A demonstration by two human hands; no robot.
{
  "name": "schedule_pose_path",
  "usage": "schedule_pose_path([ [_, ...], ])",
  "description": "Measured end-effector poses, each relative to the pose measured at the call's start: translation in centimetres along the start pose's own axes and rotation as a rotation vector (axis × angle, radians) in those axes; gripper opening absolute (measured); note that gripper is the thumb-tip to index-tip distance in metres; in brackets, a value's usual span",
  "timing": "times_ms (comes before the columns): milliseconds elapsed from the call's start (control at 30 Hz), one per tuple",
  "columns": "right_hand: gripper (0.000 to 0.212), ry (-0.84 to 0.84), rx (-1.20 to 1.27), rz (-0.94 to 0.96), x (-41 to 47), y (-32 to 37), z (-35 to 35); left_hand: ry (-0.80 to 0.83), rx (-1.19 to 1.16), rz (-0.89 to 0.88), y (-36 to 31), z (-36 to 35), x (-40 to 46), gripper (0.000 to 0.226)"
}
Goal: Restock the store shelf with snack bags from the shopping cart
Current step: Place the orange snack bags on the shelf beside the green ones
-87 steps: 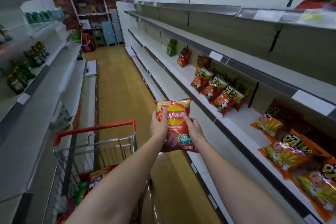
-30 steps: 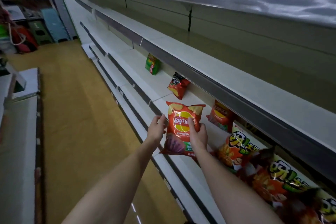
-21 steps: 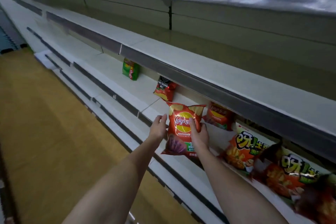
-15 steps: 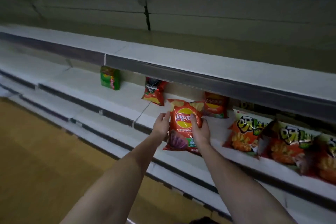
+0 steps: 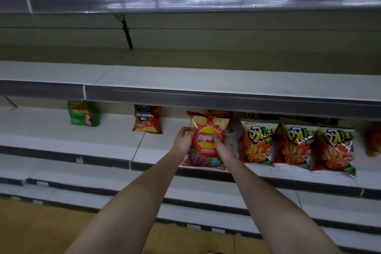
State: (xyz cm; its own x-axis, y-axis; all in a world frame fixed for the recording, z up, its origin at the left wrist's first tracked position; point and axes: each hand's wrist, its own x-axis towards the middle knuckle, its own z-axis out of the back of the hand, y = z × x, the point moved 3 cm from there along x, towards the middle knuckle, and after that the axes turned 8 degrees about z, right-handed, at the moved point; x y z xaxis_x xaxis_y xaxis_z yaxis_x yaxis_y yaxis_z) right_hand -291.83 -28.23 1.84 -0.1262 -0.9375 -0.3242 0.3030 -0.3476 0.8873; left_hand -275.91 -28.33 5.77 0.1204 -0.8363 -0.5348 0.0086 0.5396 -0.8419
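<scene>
Head view: your left hand and right hand pinch the red crinkly Lay's chip bag upright on the white metal shelf (placing step); next, release.

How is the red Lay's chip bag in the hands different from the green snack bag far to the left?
The red Lay's chip bag is gripped by the left hand and the right hand; the green snack bag stands alone, untouched. The Lay's bag is red with a yellow circle logo; the other is mostly green. The Lay's bag sits at the shelf's front edge; the green one is farther back. Both are upright on the same white shelf.
</scene>
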Motion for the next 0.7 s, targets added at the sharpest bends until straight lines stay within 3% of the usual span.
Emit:
schedule_pose_path([
  [100,0.082,-0.023,-0.064,-0.018,1.0,-0.3,1.1,0.011,-0.007,0.007,0.1,-1.6,0.9,0.033],
  [233,0.099,-0.059,-0.057,0.061,4.6,-0.8,2.3,-0.024,-0.036,-0.034,-0.5,-3.9,3.4,0.031],
  [367,0.071,-0.106,-0.104,0.071,7.8,-1.8,2.8,-0.021,0.051,-0.022,0.4,-5.7,6.2,0.027],
  [500,0.065,-0.107,-0.184,0.07,8.8,-3.0,2.9,-0.004,0.156,0.002,2.6,-6.3,7.6,0.049],
  [700,0.054,-0.173,-0.268,0.052,7.5,-2.6,2.9,-0.037,0.203,-0.023,2.1,-5.9,6.4,0.052],
])
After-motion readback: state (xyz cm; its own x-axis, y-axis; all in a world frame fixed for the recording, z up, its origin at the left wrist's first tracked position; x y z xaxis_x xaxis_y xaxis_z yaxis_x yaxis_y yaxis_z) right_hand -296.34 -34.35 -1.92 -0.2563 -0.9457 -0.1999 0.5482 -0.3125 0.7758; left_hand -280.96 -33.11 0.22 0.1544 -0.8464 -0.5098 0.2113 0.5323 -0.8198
